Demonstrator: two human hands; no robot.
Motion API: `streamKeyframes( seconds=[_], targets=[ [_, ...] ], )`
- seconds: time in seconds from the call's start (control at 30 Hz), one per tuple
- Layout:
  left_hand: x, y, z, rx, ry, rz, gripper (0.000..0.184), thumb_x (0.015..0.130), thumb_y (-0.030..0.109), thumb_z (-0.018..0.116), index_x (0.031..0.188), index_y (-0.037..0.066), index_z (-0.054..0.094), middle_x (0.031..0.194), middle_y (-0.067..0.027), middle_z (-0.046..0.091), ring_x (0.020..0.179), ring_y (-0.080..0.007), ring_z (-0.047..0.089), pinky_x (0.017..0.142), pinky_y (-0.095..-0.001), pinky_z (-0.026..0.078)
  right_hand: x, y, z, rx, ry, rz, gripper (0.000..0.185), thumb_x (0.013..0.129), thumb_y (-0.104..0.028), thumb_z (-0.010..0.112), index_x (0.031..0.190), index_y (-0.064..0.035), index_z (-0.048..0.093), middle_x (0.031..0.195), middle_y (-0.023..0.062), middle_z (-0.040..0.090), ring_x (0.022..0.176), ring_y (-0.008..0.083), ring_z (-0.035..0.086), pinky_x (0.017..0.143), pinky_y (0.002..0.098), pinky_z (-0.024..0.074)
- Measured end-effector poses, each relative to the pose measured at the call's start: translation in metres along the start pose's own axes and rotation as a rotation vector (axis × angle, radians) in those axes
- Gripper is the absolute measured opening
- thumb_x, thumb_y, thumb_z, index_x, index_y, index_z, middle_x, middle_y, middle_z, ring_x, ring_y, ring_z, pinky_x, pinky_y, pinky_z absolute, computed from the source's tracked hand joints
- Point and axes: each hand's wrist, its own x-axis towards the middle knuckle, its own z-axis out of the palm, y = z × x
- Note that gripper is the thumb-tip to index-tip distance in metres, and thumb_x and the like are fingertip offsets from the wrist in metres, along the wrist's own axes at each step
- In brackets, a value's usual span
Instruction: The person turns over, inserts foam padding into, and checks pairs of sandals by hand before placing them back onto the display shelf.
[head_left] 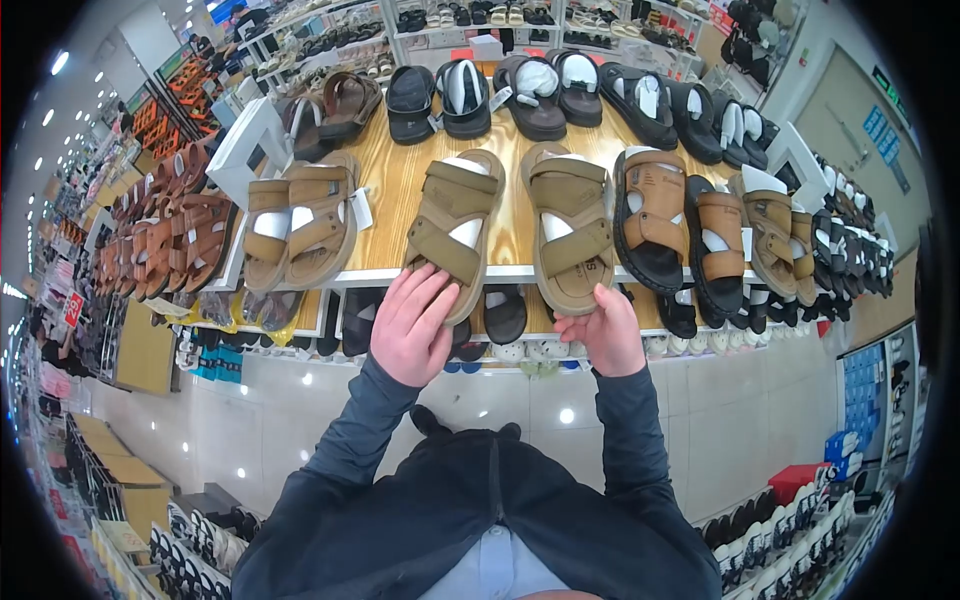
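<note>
Two olive-brown cross-strap sandals lie side by side on the wooden shelf, toes toward me and jutting past its front edge. My left hand (412, 325) is at the toe of the left sandal (462, 210), its fingers bent over the front strap and outer edge. White paper stuffing shows inside this sandal. My right hand (608, 332) pinches the toe of the right sandal (570, 200), thumb against the toe edge and the other fingers lower down, partly hidden. A gap of bare wood separates the pair.
The display shelf (385, 225) holds more sandals on both sides and behind. A tan pair (320, 220) with a white tag stands left; black-soled brown sandals (655, 215) stand close right. White frames (245, 150) flank the shelf. Below are lower shoe rows and a tiled floor (560, 400).
</note>
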Motion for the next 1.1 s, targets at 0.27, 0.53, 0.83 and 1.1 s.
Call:
streamKeyframes(
  seconds=[0.27,0.53,0.83,1.1],
  targets=[
    [-0.058,0.004,0.007,-0.540,0.228,-0.569,0.060,0.080,-0.009,0.060,0.139,0.000,0.050,0.145,-0.0207,0.052,0.130,-0.0346,0.055,0.107,-0.0473,0.048,0.001,0.010,-0.002,0.021,-0.026,0.018,0.057,0.109,-0.047,0.040,0.130,0.0030,0.058,0.105,0.0187,0.072,0.082,0.0236,0.073,0.066,0.0330,0.0599],
    [-0.045,-0.004,0.012,-2.087,0.011,-1.009,0.051,0.107,0.023,0.052,0.148,-0.003,0.039,0.148,-0.0248,0.051,0.137,-0.0434,0.051,0.114,-0.0523,0.045,-0.005,0.008,0.029,-0.061,0.084,-0.113,0.042,0.107,-0.032,0.050,0.129,0.0027,0.055,0.108,0.0190,0.072,0.087,0.0227,0.075,0.066,0.0303,0.0612],
    [-0.025,0.004,0.033,-1.896,-0.036,-0.929,0.042,0.108,0.013,0.043,0.145,-0.007,0.044,0.140,-0.0259,0.057,0.131,-0.0434,0.058,0.110,-0.0492,0.050,0.005,0.003,0.045,-0.083,0.036,-0.009,0.039,0.108,-0.032,0.050,0.126,0.0028,0.056,0.106,0.0187,0.073,0.081,0.0229,0.074,0.066,0.0320,0.0602],
    [-0.023,0.001,0.042,-1.919,-0.049,-0.975,0.043,0.108,0.014,0.044,0.147,-0.004,0.042,0.142,-0.0265,0.056,0.126,-0.0427,0.062,0.105,-0.0478,0.054,-0.009,0.007,0.029,-0.125,0.064,0.043,0.035,0.109,-0.033,0.051,0.116,0.0008,0.058,0.088,0.0139,0.072,0.075,0.0228,0.072,0.064,0.0320,0.0564]
  ],
)
